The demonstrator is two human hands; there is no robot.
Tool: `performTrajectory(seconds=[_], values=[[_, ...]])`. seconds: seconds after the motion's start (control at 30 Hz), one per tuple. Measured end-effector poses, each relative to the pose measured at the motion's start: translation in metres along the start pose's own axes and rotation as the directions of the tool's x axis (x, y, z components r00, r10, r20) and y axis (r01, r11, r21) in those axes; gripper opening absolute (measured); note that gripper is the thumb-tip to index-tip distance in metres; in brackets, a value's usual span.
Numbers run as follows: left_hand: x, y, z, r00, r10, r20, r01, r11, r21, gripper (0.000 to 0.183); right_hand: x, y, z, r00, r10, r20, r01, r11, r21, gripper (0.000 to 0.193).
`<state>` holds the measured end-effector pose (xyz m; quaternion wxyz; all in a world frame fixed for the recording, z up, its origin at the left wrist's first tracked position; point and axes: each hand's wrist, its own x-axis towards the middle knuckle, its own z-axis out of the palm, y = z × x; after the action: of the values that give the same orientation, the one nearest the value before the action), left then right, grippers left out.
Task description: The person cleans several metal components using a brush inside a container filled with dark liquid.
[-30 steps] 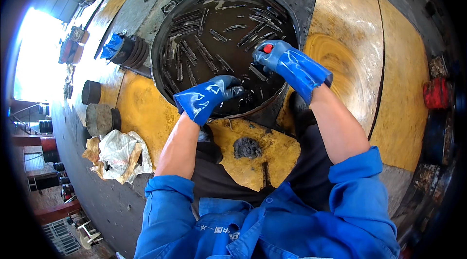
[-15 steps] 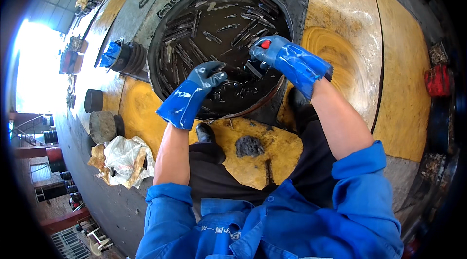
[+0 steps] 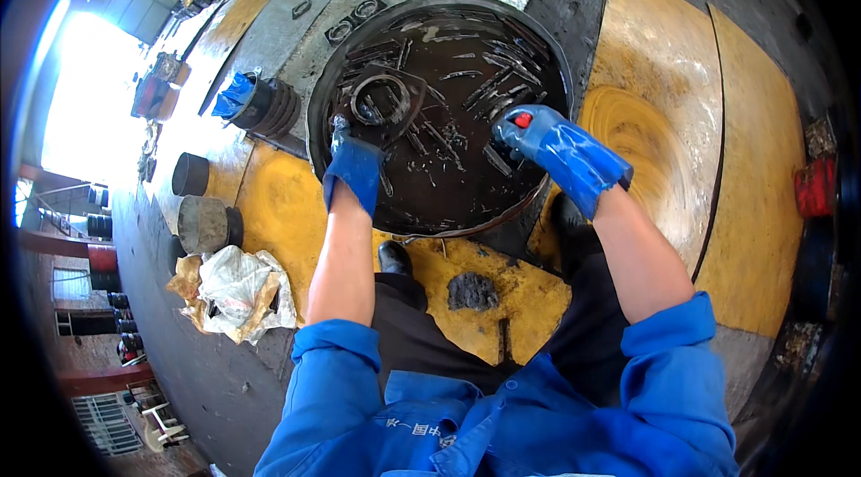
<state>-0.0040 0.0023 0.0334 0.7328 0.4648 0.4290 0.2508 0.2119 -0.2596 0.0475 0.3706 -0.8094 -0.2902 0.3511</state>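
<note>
In front of me stands a wide round basin of dark liquid, with several thin black strips lying in it. Inside its left side, my left hand, in a blue rubber glove, grips the near edge of a dark, wet square plate with a round hole. Over the right side is my gloved right hand, closed around an object with a red end. Most of that object is hidden by the fingers, so its kind does not show.
Left of the basin stand a dark ringed bucket with blue gloves, cylindrical blocks and a crumpled white sack. More holed plates lie beyond the rim. A dark clump sits between my boots on yellow boards.
My left hand has moved left and now has hold of the holed plate, which was not visible before. My right hand keeps the red-ended object over the basin's right side. The view has shifted slightly.
</note>
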Motion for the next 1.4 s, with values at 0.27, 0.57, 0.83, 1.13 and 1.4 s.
performTrajectory(seconds=[0.27,0.57,0.83,1.13,1.4], values=[[0.011,0.006,0.0,0.995,0.038,0.097,-0.012,0.968,-0.25,0.036,-0.008,-0.007,0.002,0.998,-0.053,-0.028,0.051,0.996,-0.067,0.028],[0.0,0.011,-0.041,0.987,-0.117,0.11,0.101,0.985,0.137,0.036,-0.003,-0.014,0.004,0.998,-0.059,0.003,0.059,0.997,-0.054,0.037],[-0.045,0.002,0.01,0.769,-0.283,0.574,-0.4,0.488,0.776,0.04,-0.013,-0.017,0.005,0.994,-0.103,-0.026,0.1,0.991,-0.094,0.037],[-0.067,-0.059,0.017,0.569,-0.422,0.705,-0.763,0.047,0.644,0.054,-0.01,-0.023,0.012,0.997,-0.064,0.035,0.066,0.995,-0.068,0.033],[-0.075,-0.057,0.046,0.647,-0.467,0.603,-0.704,-0.062,0.708,0.031,-0.005,-0.014,0.014,0.988,-0.149,-0.044,0.142,0.98,-0.136,0.034]])
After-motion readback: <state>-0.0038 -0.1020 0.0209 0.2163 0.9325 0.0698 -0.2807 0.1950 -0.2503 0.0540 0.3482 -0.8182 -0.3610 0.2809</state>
